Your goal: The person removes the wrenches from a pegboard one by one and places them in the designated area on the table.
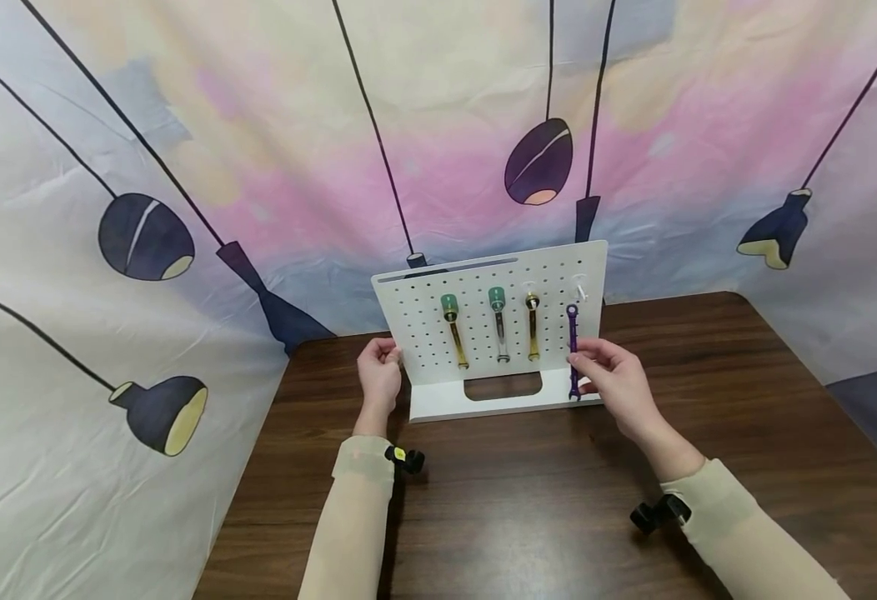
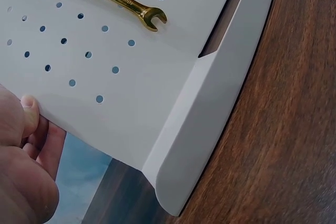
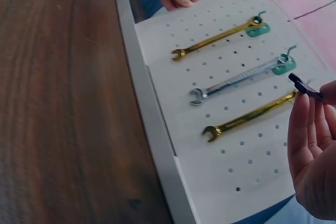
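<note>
A white pegboard (image 1: 422,329) stands on the table, tilted back. My left hand (image 1: 380,377) holds its left edge, with the thumb (image 2: 30,114) in front and other fingers behind. In front of the board's right side, my right hand (image 1: 624,385) pinches a purple combination wrench (image 1: 573,325), held roughly upright. Its ring end lies just below a white hook (image 1: 580,292); in the right wrist view most of the wrench is hidden. On other hooks hang a gold wrench (image 1: 457,340), a silver wrench (image 1: 501,333) and a second gold wrench (image 1: 533,329).
Green hooks (image 1: 497,298) carry the left gold wrench and the silver one. The board's white base lip (image 1: 438,404) has a slot cut in it. Brown wooden table (image 1: 513,508) surrounds the board; a lamp-patterned cloth (image 1: 296,167) hangs behind. Black cameras (image 1: 659,512) sit on both wrists.
</note>
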Demonstrator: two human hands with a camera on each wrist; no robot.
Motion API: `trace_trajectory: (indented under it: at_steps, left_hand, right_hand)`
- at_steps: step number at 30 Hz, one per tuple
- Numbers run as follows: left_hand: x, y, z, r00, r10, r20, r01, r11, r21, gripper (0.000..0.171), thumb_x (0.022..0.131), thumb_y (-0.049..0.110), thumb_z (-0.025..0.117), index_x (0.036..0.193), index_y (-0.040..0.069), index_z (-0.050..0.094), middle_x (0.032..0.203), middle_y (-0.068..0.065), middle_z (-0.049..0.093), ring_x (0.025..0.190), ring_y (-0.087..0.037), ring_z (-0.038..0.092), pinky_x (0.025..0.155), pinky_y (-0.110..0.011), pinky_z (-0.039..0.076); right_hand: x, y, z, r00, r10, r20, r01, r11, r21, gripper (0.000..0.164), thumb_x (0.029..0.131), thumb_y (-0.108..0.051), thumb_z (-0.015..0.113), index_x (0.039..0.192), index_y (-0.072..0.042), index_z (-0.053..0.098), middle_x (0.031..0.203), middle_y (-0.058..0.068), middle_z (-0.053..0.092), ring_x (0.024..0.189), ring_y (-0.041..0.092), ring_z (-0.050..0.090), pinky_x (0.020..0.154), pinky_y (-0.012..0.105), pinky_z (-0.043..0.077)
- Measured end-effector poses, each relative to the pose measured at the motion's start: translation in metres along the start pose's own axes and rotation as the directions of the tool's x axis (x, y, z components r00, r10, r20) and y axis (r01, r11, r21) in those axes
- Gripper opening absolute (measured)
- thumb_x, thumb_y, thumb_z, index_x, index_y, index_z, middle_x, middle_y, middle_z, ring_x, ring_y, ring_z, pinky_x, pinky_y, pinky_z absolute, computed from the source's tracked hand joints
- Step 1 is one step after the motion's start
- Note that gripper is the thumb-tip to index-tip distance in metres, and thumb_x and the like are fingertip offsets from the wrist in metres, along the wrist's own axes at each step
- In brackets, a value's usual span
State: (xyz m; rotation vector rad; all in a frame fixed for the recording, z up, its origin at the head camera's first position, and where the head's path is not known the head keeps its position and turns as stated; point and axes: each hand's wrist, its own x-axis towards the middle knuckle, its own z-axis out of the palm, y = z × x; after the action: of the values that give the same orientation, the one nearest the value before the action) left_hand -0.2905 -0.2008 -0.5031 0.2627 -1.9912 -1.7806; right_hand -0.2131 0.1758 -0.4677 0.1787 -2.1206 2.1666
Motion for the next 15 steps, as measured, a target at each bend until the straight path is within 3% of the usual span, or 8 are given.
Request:
trace_trajectory:
  at_steps: [7,11,15]
  left_hand:
    - [0.0,0.003,0.001,1.0,-0.013,0.016,0.013,1.0,-0.002,0.006,0.102,-0.007,0.065,0.101,0.0,0.066,0.093,-0.007,0.06,0.082,-0.016,0.058,0.081,-0.04,0.056]
    - [-0.001,0.002,0.001,1.0,-0.029,0.0,0.029,1.0,0.006,0.007,0.102,-0.007,0.065,0.1,0.0,0.066,0.093,-0.007,0.06,0.082,-0.016,0.058,0.081,-0.041,0.055]
    - [-0.001,0.001,0.0,1.0,-0.028,-0.005,0.028,1.0,0.005,0.007,0.102,-0.006,0.065,0.1,0.0,0.066,0.093,-0.007,0.06,0.082,-0.016,0.059,0.08,-0.039,0.055]
  right_hand:
    - [-0.007,0.012,0.017,0.997,0.053,0.049,-0.055,0.998,0.037,0.029,0.102,-0.005,0.07,0.124,0.012,0.062,0.097,0.001,0.072,0.08,0.008,0.065,0.063,0.029,0.06]
    - [-0.009,0.021,0.03,0.993,0.08,0.091,-0.086,0.994,0.067,0.029,0.101,-0.003,0.07,0.124,0.014,0.062,0.101,0.011,0.071,0.077,0.011,0.066,0.061,0.029,0.06]
    - [-0.013,0.028,0.042,0.984,0.118,0.137,-0.131,0.987,0.094,0.029,0.101,-0.001,0.068,0.125,0.014,0.06,0.098,0.011,0.07,0.076,0.012,0.066,0.062,0.03,0.062]
